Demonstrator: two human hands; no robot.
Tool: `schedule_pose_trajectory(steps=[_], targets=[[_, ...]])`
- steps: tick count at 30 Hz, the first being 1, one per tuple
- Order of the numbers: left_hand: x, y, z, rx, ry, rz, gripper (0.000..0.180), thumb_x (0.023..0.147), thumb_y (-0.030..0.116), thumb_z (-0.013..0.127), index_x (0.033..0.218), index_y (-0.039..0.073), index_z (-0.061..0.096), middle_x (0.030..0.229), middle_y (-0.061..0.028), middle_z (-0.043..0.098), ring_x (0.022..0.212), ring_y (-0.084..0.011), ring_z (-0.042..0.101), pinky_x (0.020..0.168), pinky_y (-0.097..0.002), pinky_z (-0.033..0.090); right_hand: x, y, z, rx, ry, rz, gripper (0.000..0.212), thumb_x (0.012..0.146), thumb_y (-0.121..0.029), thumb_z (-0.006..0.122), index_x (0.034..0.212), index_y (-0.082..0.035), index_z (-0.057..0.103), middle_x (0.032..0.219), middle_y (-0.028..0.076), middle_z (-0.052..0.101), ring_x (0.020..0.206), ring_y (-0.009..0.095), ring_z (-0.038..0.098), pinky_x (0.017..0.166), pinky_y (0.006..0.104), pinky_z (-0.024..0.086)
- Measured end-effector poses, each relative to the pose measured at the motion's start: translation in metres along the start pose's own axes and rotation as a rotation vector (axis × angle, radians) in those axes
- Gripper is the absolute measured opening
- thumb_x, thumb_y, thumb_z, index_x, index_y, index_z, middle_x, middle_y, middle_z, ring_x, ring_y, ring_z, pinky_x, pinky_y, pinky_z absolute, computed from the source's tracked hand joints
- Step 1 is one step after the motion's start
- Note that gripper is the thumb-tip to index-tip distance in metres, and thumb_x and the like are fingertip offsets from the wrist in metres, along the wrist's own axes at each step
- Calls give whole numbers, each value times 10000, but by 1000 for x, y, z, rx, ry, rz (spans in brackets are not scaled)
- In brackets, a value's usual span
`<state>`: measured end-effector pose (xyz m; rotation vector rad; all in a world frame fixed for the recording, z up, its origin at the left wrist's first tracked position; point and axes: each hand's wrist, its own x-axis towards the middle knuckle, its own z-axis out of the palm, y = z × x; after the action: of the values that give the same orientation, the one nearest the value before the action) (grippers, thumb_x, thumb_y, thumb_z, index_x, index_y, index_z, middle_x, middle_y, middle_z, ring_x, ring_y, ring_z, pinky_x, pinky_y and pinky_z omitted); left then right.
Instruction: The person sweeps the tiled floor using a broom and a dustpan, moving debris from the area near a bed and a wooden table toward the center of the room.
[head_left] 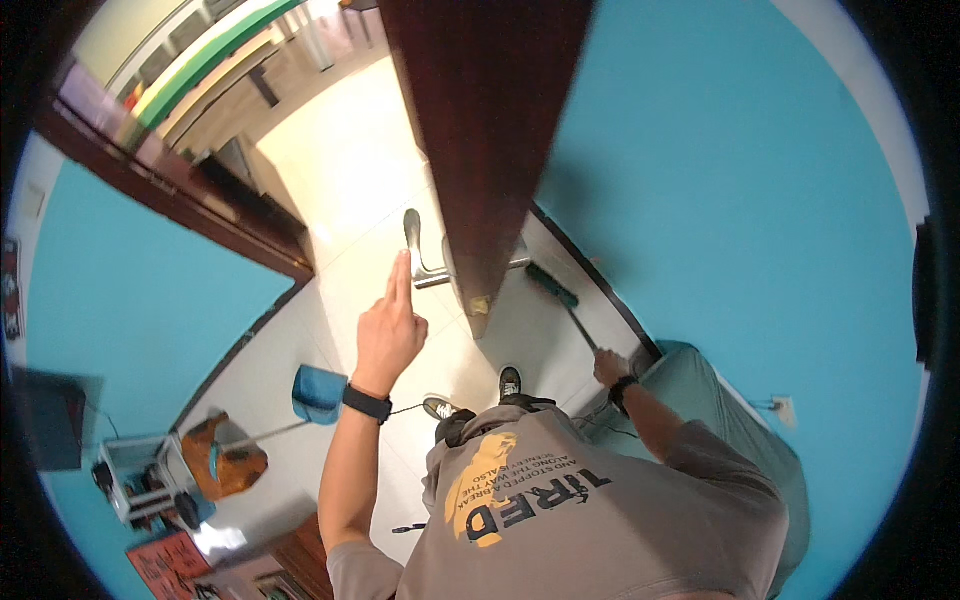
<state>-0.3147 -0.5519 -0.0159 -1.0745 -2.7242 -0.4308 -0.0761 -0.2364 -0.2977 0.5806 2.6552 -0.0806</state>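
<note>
View from the head camera, looking down past the person's grey printed shirt. The left hand (388, 335) is raised, its fingers (401, 275) straight and pressed together, holding nothing; their tips lie just below the silver door lever (411, 236) on the near face of the dark wooden door (480, 140), close to it, though contact cannot be told. The lever's long axis runs up and slightly left from its spindle at the door edge, roughly in line with the extended fingers. A second lever end (518, 262) shows on the far side of the door edge.

The right hand (610, 368) hangs low by the teal wall (740, 200), its fingers closed on the thin handle of a broom (562, 300), whose green head (552, 284) rests on the pale tiled floor (350, 170) near the door's foot. The left hand is by far the nearer to the lever.

Count: one door, two lever ends, one broom, two black wristbands, two shoes, and one blue dustpan (318, 394) standing on the floor to the left.
</note>
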Motion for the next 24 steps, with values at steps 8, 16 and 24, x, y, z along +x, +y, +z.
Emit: schedule_pose_trajectory(steps=[8, 16, 24], targets=[[63, 77, 28, -181, 62, 299, 726, 585, 34, 547, 1273, 125, 332, 1261, -289, 310, 589, -283, 576, 486, -315, 468, -156, -18, 3, 434, -189, 179, 189, 776, -81, 478, 921, 4, 563, 824, 191, 587, 741, 348, 567, 657, 434, 472], [116, 144, 52, -119, 46, 319, 640, 637, 34, 537, 1242, 157, 369, 1222, -340, 318, 551, -264, 582, 494, -317, 473, -207, 29, 13, 703, -99, 602, 336, 718, -158, 597, 1043, -74, 576, 973, 137, 591, 865, 311, 564, 737, 374, 455], [166, 202, 72, -25, 120, 350, 546, 725, 52, 469, 1240, 199, 365, 1214, -368, 294, 571, -263, 597, 505, -313, 480, -191, 65, 31, 618, 43, 780, 351, 690, -148, 572, 1020, -29, 572, 966, 185, 576, 838, 350, 547, 726, 406, 451]])
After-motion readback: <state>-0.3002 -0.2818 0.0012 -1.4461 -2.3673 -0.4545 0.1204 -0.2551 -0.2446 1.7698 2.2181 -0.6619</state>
